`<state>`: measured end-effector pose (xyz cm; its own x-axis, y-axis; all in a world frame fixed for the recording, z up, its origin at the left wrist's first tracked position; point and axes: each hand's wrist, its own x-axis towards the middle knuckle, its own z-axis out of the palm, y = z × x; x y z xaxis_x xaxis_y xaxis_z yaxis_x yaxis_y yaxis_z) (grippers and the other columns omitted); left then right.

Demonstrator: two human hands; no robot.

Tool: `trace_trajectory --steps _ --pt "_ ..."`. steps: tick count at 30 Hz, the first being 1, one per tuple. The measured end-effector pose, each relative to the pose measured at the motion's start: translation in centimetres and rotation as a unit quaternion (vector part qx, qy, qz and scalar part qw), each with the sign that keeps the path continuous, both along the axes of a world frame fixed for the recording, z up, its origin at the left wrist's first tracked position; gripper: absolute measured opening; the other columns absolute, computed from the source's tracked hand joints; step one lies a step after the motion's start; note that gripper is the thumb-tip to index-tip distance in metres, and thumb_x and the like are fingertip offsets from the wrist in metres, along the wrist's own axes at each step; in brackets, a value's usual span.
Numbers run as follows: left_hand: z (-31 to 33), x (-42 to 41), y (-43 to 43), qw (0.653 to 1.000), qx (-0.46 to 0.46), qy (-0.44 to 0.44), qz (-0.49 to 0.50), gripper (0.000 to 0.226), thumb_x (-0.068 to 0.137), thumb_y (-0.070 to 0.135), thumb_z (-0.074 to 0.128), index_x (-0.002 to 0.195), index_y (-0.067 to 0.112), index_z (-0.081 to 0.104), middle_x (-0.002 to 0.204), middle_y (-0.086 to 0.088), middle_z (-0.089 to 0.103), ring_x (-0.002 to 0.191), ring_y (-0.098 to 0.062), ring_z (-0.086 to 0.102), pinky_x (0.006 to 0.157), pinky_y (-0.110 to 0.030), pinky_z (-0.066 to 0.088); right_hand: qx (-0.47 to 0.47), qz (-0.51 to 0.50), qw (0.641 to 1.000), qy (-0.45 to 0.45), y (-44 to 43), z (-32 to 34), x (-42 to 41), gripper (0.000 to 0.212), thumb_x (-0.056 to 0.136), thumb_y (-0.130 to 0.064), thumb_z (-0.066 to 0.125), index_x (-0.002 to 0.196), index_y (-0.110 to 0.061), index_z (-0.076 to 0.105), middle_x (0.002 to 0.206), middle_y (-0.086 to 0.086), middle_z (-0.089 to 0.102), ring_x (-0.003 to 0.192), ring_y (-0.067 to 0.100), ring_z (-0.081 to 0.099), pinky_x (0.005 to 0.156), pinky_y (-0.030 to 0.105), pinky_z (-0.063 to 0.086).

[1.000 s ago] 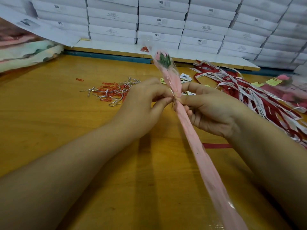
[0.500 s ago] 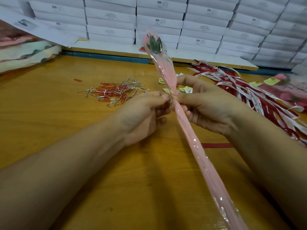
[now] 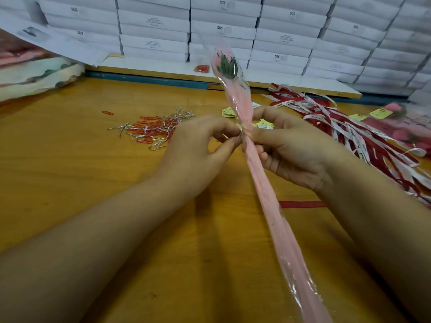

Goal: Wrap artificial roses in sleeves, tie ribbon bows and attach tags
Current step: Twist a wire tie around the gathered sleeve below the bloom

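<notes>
Head view: you hold the sleeved rose point(image 3: 263, 190) up over the wooden table point(image 3: 70, 183), slanting from the lower right of the picture up toward the middle. Its pink bloom point(image 3: 225, 62), with green leaves, is at the top, in front of the stacked white boxes point(image 3: 154, 22).

Your left hand point(image 3: 198, 148) comes in from the left. Its thumb and forefinger are pressed together in a pinch at the narrowed neck of the sleeve. Something small and silvery glints there, too small to tell what it is.

Your right hand point(image 3: 293, 155) pinches the same neck from the other side between thumb and forefinger. Its remaining fingers are curled against the wrapped stem just below. The two hands' fingertips nearly meet at that spot.

On the table behind your left hand lies a loose heap of red paper clips and silver twist ties point(image 3: 154, 129), with a single clip point(image 3: 107, 112) apart to its left. Yellow tags point(image 3: 229, 112) lie just behind the sleeve. To the right is a spread of red and white ribbons point(image 3: 349, 127), and beyond it blurred pink roses point(image 3: 401, 122) at the edge. One red ribbon strip point(image 3: 300, 204) lies flat under your right wrist.
</notes>
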<state>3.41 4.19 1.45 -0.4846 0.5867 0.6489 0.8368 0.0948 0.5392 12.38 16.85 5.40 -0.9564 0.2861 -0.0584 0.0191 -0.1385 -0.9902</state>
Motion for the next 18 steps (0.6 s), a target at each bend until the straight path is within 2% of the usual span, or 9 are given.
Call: trace_trajectory --steps 3,6,7,8,10,12,14,18 --pt "0.0 -0.1 -0.4 0.999 0.006 0.036 -0.001 0.015 0.086 0.015 0.067 0.098 0.015 0.074 0.088 0.009 0.066 0.08 -0.002 0.056 0.074 -0.008 0.041 -0.002 0.007 1.0 -0.008 -0.1 -0.1 -0.1 0.02 0.091 -0.002 0.055 0.11 -0.008 0.054 0.064 0.01 0.06 0.049 0.009 0.049 0.041 0.012 0.045" --pt "0.2 -0.1 -0.5 0.996 -0.014 0.084 0.008 0.019 0.085 0.019 0.062 0.097 0.011 0.074 0.09 0.0 0.07 0.084 -0.014 0.061 0.077 -0.034 0.05 -0.003 0.009 1.0 -0.011 0.0 0.1 -0.1 0.02 0.09 -0.002 0.056 0.109 -0.007 0.054 0.063 0.009 0.061 0.048 0.009 0.051 0.041 0.012 0.046" --pt "0.3 -0.1 -0.4 0.995 -0.024 0.096 0.012 0.021 0.085 0.02 0.06 0.097 0.009 0.074 0.089 -0.002 0.07 0.084 -0.017 0.061 0.076 -0.038 0.05 -0.003 0.009 1.0 -0.012 0.0 0.1 -0.1 0.02 0.09 -0.002 0.055 0.11 -0.007 0.054 0.062 0.009 0.061 0.048 0.008 0.051 0.041 0.012 0.046" --pt "0.4 -0.1 -0.4 0.994 -0.031 0.102 0.011 0.022 0.086 0.021 0.059 0.096 0.009 0.074 0.088 -0.002 0.069 0.084 -0.017 0.061 0.075 -0.038 0.05 -0.005 0.008 1.0 -0.012 0.0 0.1 -0.1 0.021 0.09 -0.002 0.055 0.11 -0.007 0.054 0.062 0.008 0.061 0.047 0.008 0.051 0.041 0.012 0.046" --pt "0.5 0.0 -0.3 0.996 -0.03 0.086 0.002 0.017 0.087 0.018 0.059 0.093 0.01 0.073 0.084 0.003 0.067 0.08 -0.012 0.058 0.074 -0.03 0.048 -0.007 0.006 1.0 -0.014 0.0 0.0 -0.1 0.019 0.09 -0.001 0.055 0.108 -0.008 0.053 0.061 0.008 0.061 0.045 0.006 0.051 0.04 0.012 0.045" --pt "0.4 0.2 -0.2 1.0 -0.026 0.016 -0.007 0.012 0.09 0.014 0.059 0.088 0.017 0.071 0.079 0.008 0.064 0.075 -0.004 0.055 0.072 -0.024 0.046 -0.003 0.008 1.0 -0.017 -0.1 -0.1 -0.1 0.017 0.091 -0.001 0.055 0.106 -0.008 0.053 0.061 0.008 0.062 0.043 0.005 0.052 0.04 0.012 0.045" --pt "0.3 0.5 -0.1 0.995 -0.03 -0.089 -0.017 0.015 0.091 0.013 0.058 0.084 0.023 0.067 0.08 0.009 0.065 0.077 -0.003 0.058 0.073 -0.022 0.047 0.009 0.011 1.0 -0.018 -0.2 -0.2 -0.1 0.017 0.09 -0.001 0.056 0.106 -0.007 0.054 0.062 0.009 0.063 0.044 0.006 0.053 0.041 0.012 0.046" --pt "0.7 0.9 0.1 0.948 -0.006 -0.309 -0.078 0.016 0.094 0.007 0.052 0.083 0.013 0.063 0.076 0.0 0.063 0.068 -0.003 0.059 0.065 -0.017 0.044 0.052 0.01 0.999 -0.01 -0.2 -0.1 -0.1 0.017 0.09 -0.003 0.057 0.106 -0.008 0.054 0.061 0.008 0.063 0.044 0.006 0.053 0.043 0.013 0.047"
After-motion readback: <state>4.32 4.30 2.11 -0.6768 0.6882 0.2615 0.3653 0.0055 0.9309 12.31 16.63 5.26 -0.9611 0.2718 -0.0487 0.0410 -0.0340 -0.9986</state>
